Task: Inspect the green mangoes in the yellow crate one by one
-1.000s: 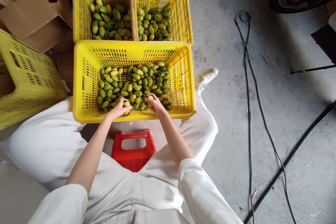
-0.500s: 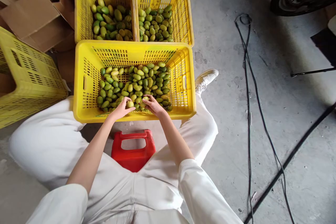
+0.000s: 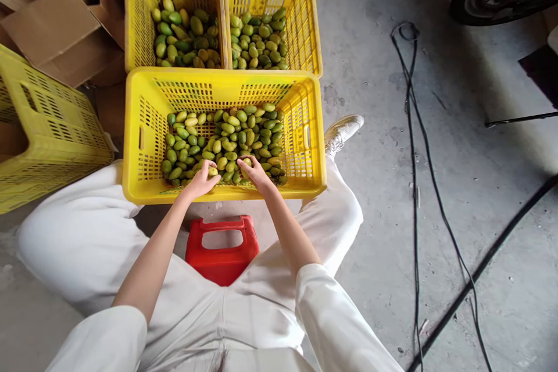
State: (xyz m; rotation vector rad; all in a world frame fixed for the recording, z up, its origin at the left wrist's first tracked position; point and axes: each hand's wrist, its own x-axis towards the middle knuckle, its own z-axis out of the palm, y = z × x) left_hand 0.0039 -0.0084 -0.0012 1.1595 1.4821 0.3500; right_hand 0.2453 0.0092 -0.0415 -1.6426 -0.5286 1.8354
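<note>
The near yellow crate [image 3: 224, 193] holds many small oval fruits [image 3: 231, 129], green to yellow, that look like small mangoes. Over its front side, my left hand [image 3: 201, 180] curls its fingers around a yellowish mango [image 3: 213, 172]. A little to the right, my right hand [image 3: 256, 174] grips another mango [image 3: 247, 162], partly covered by the fingers. Both hands are low over the pile, a short way apart, with loose mangoes between them.
Two more yellow crates, one at left [image 3: 131, 11] and one at right [image 3: 317, 23], hold similar fruits behind. Another yellow crate [image 3: 61, 122] and cardboard boxes [image 3: 52, 23] are at left. A red stool [image 3: 222, 264] stands between the legs; black cables [image 3: 414, 186] cross the floor.
Both hands have turned slightly and the gap between them has widened a little. The mango in my right hand has shifted slightly right and is more covered. The pile looks the same.
</note>
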